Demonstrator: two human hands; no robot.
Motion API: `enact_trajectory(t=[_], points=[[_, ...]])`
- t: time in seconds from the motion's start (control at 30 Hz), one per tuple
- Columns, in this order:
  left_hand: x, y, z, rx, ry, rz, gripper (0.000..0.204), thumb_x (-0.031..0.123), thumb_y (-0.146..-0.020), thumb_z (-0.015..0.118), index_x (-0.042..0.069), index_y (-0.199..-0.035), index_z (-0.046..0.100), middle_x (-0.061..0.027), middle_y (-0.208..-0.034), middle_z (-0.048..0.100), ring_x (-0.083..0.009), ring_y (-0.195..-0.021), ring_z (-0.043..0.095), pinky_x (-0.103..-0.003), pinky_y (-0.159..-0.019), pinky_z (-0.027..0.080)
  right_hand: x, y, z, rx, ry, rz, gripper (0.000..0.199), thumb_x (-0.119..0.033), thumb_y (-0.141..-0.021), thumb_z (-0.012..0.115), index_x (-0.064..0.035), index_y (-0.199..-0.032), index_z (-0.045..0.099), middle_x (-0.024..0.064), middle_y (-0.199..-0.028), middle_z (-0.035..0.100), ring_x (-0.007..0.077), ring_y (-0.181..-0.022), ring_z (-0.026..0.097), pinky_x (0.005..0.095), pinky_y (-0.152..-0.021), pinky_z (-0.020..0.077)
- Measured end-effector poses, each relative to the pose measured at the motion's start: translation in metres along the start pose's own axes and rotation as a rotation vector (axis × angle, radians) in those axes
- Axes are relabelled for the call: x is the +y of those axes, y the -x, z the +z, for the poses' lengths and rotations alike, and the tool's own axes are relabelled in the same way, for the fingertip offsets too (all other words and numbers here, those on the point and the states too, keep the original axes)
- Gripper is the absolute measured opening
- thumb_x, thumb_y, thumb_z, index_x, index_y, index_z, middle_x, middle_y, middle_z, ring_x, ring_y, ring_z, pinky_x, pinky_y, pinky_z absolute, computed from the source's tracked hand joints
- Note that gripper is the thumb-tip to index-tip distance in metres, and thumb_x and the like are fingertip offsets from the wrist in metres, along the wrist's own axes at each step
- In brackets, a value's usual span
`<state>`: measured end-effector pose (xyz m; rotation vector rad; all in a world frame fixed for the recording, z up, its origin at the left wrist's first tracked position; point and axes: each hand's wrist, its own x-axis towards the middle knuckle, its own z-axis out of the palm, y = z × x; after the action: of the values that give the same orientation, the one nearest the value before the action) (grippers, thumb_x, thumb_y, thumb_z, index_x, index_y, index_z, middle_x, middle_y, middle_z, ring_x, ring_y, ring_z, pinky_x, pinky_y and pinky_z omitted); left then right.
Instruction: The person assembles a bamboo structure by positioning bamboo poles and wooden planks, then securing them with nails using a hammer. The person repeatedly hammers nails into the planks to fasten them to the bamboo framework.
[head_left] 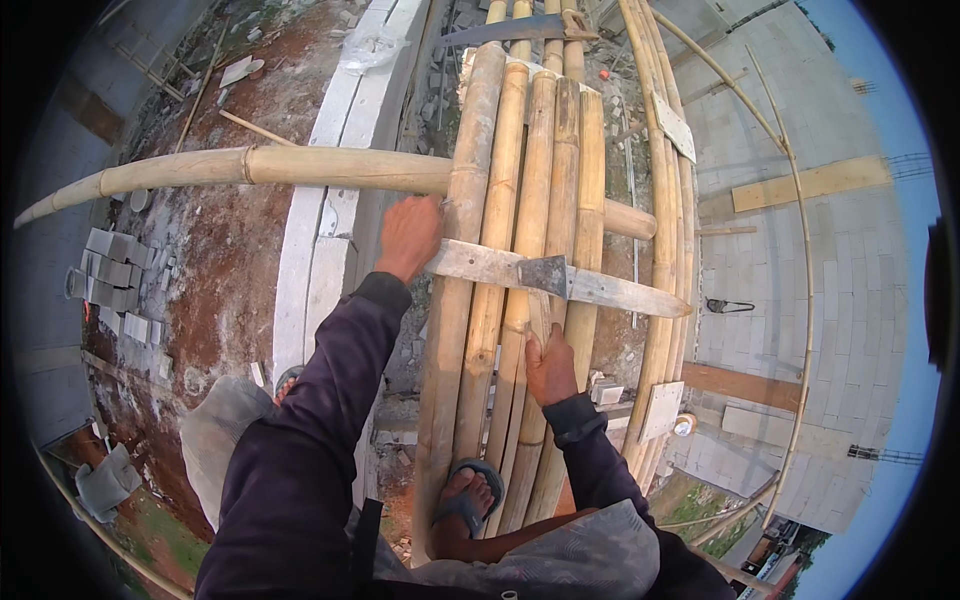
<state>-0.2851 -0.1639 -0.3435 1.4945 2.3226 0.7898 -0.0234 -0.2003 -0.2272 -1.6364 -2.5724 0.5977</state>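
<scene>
My right hand [551, 368] grips the wooden handle of a hammer [543, 277]. The dark head overlaps a worn grey wooden slat [620, 291] with a pointed right end. That slat lies crosswise over several lengthwise bamboo poles [487, 330]. Closed at the slat's left end is my left hand [410, 236], against the outer bamboo pole and just below a crosswise bamboo pole [330, 166]. What its fingers pinch, if anything, is too small to make out. My sandalled foot [468, 497] rests on the bamboo poles nearer me.
A handsaw [505, 30] lies across the bamboo at the far end. Left of me runs a white block wall top [318, 240], with a plastic bag [372, 48] on it. More bamboo poles [668, 220] run along the right, beside a grey block wall [770, 330]. Rubble shows below through gaps.
</scene>
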Motion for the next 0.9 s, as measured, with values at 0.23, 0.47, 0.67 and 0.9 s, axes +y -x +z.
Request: enact_trajectory(t=[0.23,0.47,0.67,0.9], points=[[0.011,0.0,-0.007,-0.038,-0.024,-0.074,0.023,0.024,-0.095,0.058,0.004,-0.096,0.068,-0.024,-0.087,0.068,-0.0439,-0.084,0.066,-0.053,-0.072,0.05,0.008,0.016,0.004,0.497,-0.615,-0.165,0.029,-0.022,-0.101,0.056,0.0042,-0.111,0.051,0.0125,-0.07,0.058,0.022,-0.063,0.063,0.0389,-0.057,0.0501],[0.013,-0.005,-0.013,-0.09,-0.069,-0.014,0.018,0.021,-0.095,0.056,0.004,-0.096,0.063,-0.022,-0.087,0.069,-0.0433,-0.082,0.066,-0.053,-0.069,0.05,0.0,0.005,0.039,0.213,-0.422,-0.012,0.036,-0.018,-0.095,0.06,0.0062,-0.119,0.049,0.0324,-0.08,0.064,0.0524,-0.078,0.062,0.0529,-0.068,0.0507],[0.006,0.007,-0.05,-0.156,-0.091,-0.09,0.015,0.02,-0.097,0.053,0.005,-0.1,0.053,-0.0215,-0.087,0.069,-0.0423,-0.081,0.067,-0.053,-0.071,0.049,-0.008,0.009,0.035,-0.013,-0.351,0.223,0.03,-0.019,-0.094,0.06,0.0054,-0.107,0.05,0.0356,-0.081,0.062,0.0519,-0.082,0.062,0.0544,-0.072,0.0508],[-0.093,0.146,-0.21,-0.254,-0.209,-0.425,0.021,0.021,-0.097,0.054,0.005,-0.104,0.065,-0.0259,-0.088,0.069,-0.0473,-0.084,0.065,-0.056,-0.074,0.049,0.031,0.191,-0.025,-0.151,-0.23,0.792,0.033,-0.028,-0.094,0.059,0.0025,-0.103,0.05,0.0373,-0.083,0.063,0.0544,-0.082,0.063,0.0586,-0.075,0.0507]])
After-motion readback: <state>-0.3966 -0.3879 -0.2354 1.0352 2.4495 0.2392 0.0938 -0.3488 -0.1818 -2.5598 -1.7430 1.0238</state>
